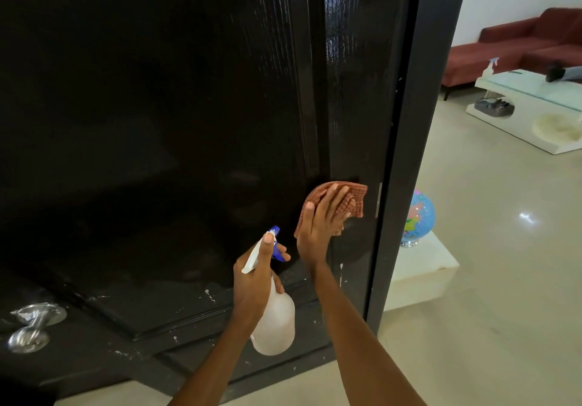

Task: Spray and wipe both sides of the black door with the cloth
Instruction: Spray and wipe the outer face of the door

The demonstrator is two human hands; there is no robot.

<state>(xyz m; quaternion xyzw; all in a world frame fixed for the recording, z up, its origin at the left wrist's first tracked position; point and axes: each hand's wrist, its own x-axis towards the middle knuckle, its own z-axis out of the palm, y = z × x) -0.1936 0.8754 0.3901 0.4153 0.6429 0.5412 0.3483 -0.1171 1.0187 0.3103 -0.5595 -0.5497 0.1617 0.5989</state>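
Note:
The glossy black door [189,106] fills most of the view, with wet streaks near its right stile. My right hand [321,226] presses a reddish-brown checked cloth [356,197] flat against the door near its right edge, fingers straight. My left hand [255,279] grips a white spray bottle [277,323] by its neck, the blue trigger nozzle [277,245] pointing at the door, just left of the right wrist.
A silver door handle [31,327] sits at lower left. Past the door's edge stand a globe [420,216] on a white block [422,267], a white low table [529,115] and a dark red sofa [510,46]. Beige tiled floor [488,279] lies to the right.

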